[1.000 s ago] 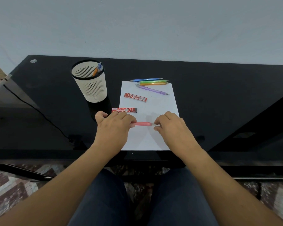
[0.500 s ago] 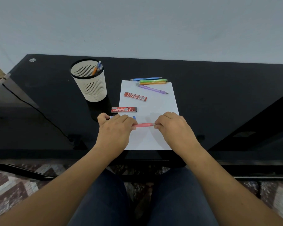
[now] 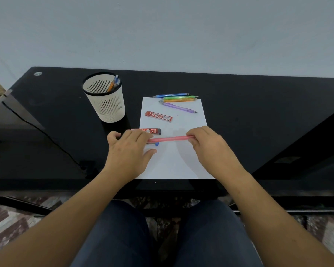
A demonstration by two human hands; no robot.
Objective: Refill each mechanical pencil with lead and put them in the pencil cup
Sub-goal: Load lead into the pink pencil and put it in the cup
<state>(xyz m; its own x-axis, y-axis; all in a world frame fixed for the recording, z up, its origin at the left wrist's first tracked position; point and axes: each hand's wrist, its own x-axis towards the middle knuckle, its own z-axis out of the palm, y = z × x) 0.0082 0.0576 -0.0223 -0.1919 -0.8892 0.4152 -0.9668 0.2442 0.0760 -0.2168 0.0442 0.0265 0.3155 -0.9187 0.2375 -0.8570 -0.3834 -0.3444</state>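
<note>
My right hand (image 3: 210, 149) grips the right end of the pink pencil (image 3: 170, 139), fingers curled over it, above the middle of the paper sheet (image 3: 174, 166). My left hand (image 3: 129, 151) covers the pencil's other end at the sheet's left edge; whether it grips, I cannot tell. It also half hides a red lead case (image 3: 152, 131) and something blue-tipped (image 3: 157, 144). The pencil cup (image 3: 104, 105) stands off the sheet's far left corner.

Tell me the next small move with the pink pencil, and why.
Probably pull the end cap off the pink pencil. The left hand and the right hand each hold one end of it over the paper, and a red lead case lies just beyond, so opening it for lead seems due before it goes to the pencil cup.
</note>
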